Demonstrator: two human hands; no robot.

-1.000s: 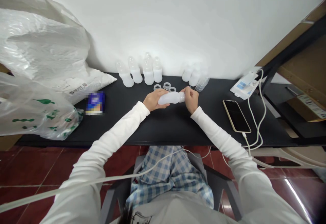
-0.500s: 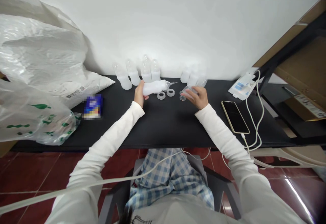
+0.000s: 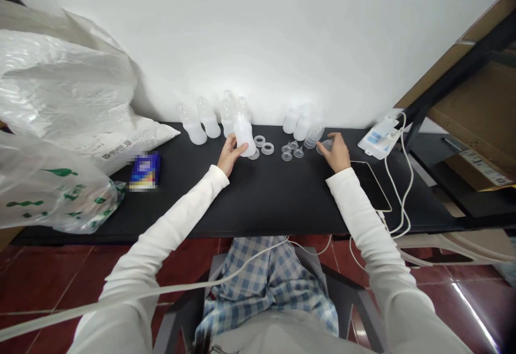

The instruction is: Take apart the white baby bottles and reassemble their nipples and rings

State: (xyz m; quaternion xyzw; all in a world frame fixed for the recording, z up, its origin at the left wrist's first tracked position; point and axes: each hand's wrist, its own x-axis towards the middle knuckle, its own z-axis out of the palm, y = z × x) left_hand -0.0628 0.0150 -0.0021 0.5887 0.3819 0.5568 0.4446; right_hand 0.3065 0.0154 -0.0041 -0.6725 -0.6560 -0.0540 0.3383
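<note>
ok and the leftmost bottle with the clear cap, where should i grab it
Probably around the white lower body of the leftmost bottle, from the near side: it stands upright, the wall is behind it, another bottle is close on its right, and nothing stands in front.
</note>
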